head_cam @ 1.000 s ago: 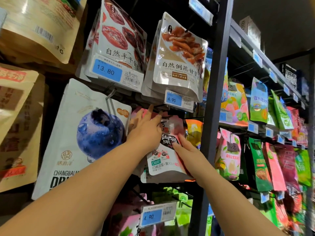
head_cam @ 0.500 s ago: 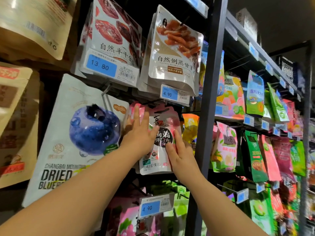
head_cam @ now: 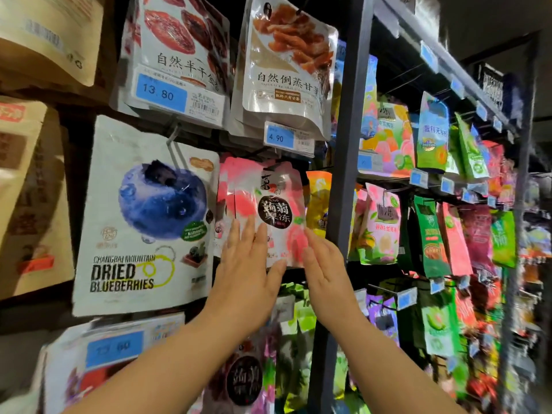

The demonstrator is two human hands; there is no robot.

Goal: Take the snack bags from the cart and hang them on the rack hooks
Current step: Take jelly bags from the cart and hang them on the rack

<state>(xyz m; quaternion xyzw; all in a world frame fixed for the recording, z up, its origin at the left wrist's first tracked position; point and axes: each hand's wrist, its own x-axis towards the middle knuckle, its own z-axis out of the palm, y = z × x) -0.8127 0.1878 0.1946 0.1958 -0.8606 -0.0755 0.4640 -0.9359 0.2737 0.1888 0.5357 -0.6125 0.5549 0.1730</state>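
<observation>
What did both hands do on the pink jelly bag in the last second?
The left hand slid down from the top of the pink jelly bag to its lower part; the right hand drew down to the lower right edge. Both now have straight fingers and grip nothing. The bag stays hanging; the dried blueberries bag beside it has not moved.

L hand point(head_cam: 249, 270) flat, R hand point(head_cam: 324, 264) flat
</observation>
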